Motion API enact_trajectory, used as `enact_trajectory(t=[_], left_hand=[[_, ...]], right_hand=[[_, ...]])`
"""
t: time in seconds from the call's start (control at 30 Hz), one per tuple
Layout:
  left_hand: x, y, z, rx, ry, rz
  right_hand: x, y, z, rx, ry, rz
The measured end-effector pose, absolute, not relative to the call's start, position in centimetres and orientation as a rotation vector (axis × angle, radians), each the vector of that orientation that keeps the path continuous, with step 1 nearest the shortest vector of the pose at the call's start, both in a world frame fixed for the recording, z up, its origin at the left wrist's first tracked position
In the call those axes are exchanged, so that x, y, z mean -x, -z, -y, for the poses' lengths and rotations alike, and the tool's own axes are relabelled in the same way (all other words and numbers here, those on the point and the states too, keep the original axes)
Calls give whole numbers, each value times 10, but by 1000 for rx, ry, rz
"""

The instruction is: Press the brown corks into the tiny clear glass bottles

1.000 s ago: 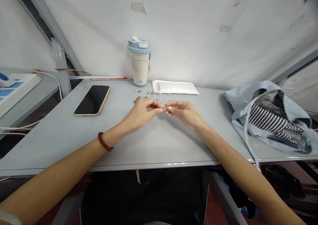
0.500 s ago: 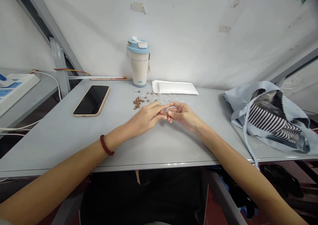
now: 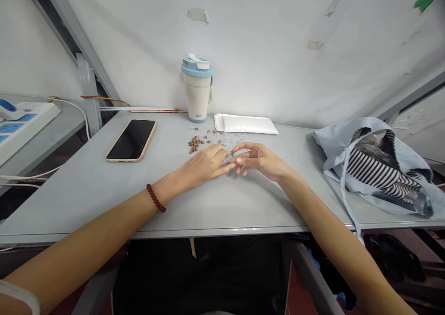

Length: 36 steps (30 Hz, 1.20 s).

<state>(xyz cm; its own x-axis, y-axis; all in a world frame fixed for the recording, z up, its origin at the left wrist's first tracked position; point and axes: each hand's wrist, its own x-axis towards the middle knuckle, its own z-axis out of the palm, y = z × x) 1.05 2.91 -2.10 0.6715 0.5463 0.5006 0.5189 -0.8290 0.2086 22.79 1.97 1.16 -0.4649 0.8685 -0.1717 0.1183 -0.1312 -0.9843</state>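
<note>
My left hand [image 3: 205,163] pinches a small clear plastic piece [image 3: 228,158] between its fingertips, and a red bead bracelet [image 3: 155,200] circles that wrist. My right hand [image 3: 259,159] is right beside the piece, its fingers curved and apart, holding nothing I can see. Just beyond the hands, a heap of small brown pieces [image 3: 193,144] and a scatter of clear pieces [image 3: 232,139] lie on the grey table [image 3: 222,208]. The piece is too small to identify exactly.
A cream and blue tumbler [image 3: 197,94] and a white padded envelope [image 3: 245,123] stand at the table's back. A black phone in a tan case [image 3: 131,140] lies left; a pale blue bag [image 3: 378,166] lies right. A power strip [image 3: 24,125] sits beyond the left edge.
My hands have moved apart slightly after touching fingers in the previous moment. The right hand's fingers have opened, and the clear piece now shows at the left fingertips.
</note>
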Motion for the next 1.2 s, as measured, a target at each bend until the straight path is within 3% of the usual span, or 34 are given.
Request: enact_trajectory(t=[0.23, 0.33, 0.57, 0.8, 1.03, 1.2], left_hand=[[3, 19, -55, -2522, -913, -1324], [10, 14, -62, -2420, -1003, -1473], [53, -10, -74, -2134, -714, -1783], [58, -13, -72, -2004, -403, -1609], [43, -6, -65, -2005, -640, -1589], [18, -14, -43, -1714, -965, -1201]], right_hand=[[-282, -31, -32, 1637, -738, 1633], [-301, -32, -35, 1836, -627, 1810], [-293, -19, -37, 1969, -591, 2023], [-284, -14, -36, 1845, -604, 2004], [-263, -17, -32, 1426, -978, 1679], [-230, -12, -19, 1129, -1212, 1550]])
